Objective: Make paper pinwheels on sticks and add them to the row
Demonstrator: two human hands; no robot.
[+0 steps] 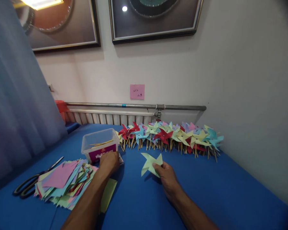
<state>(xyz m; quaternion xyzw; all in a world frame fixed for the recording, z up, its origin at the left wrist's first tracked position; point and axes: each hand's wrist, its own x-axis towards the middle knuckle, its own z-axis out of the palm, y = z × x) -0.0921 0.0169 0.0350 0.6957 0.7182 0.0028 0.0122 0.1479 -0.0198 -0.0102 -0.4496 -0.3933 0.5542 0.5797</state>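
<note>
Between the thumb and fingers of my right hand (167,176) is a pale green paper pinwheel (149,163), its folded blades facing up over the blue table. My left hand (109,162) reaches to the front of a clear plastic tub (99,137) with a purple label. Its fingers are curled down by a small white box (120,159), mostly hidden behind the hand, so what they hold cannot be seen. A few thin wooden sticks (102,143) lie inside the tub. Under my left forearm sits a yellow-green paper piece (108,195).
Stacked colored paper sheets (62,183) lie at the left, with black-handled scissors (37,179) beside them. Many finished pinwheels (163,135) on sticks are lined up at the back. A blue curtain (16,105) hangs at left; a radiator (110,117) runs along the wall.
</note>
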